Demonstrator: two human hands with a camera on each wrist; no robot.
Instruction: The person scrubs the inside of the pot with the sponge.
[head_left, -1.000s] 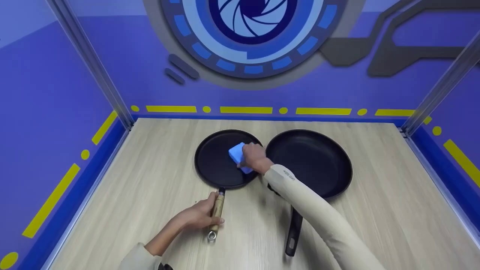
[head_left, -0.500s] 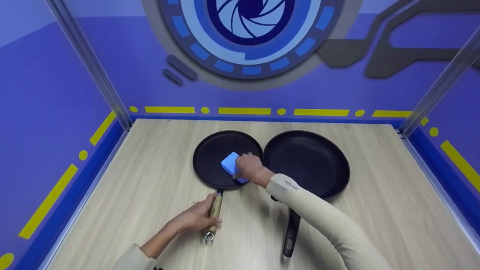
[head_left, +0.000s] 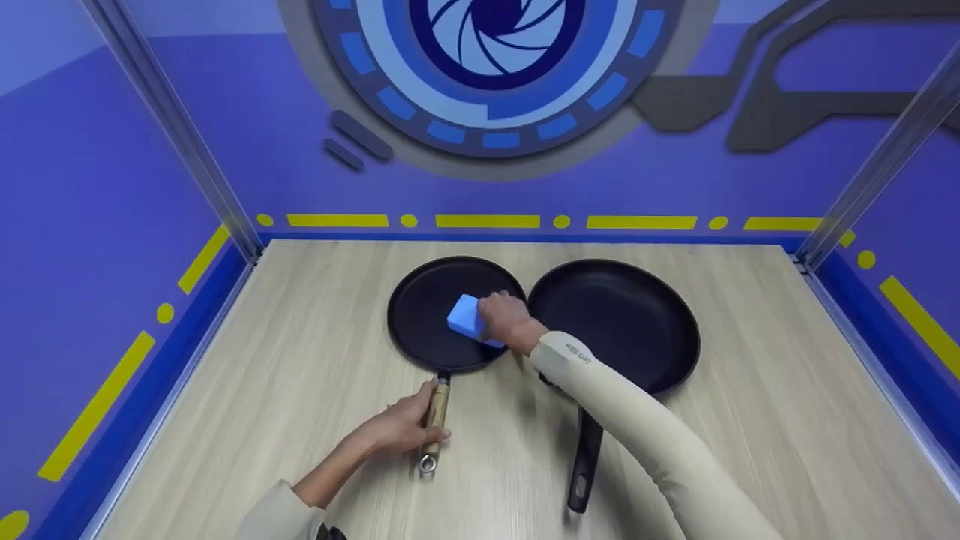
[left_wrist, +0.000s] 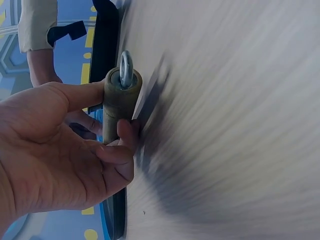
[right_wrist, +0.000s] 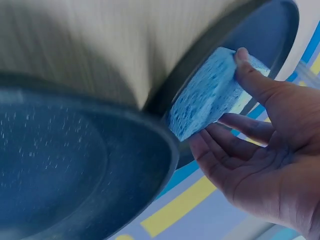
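Note:
A flat, low-rimmed black pan point(head_left: 424, 322) lies on the table with its wooden handle point(head_left: 437, 409) toward me. My left hand point(head_left: 401, 426) grips that handle; in the left wrist view the thumb and fingers wrap the wooden handle point(left_wrist: 116, 107) beside its metal ring. My right hand point(head_left: 508, 319) pinches a blue sponge point(head_left: 466, 316) against the pan's surface, right of its middle. From the right wrist, the porous sponge point(right_wrist: 210, 95) shows between thumb and fingers. Close on the right is a deeper black frying pan point(head_left: 622, 322), partly covered by my right sleeve.
The frying pan's black handle point(head_left: 585, 465) points toward me below my right forearm. The pale wooden table point(head_left: 780, 390) is bounded by blue-purple panels point(head_left: 225, 135) at the back and sides, with metal posts point(head_left: 180, 135) at the corners.
The sponge first slid left and toward me across the flat pan, then slightly back away from me. My left hand keeps its grip on the handle, which has shifted slightly.

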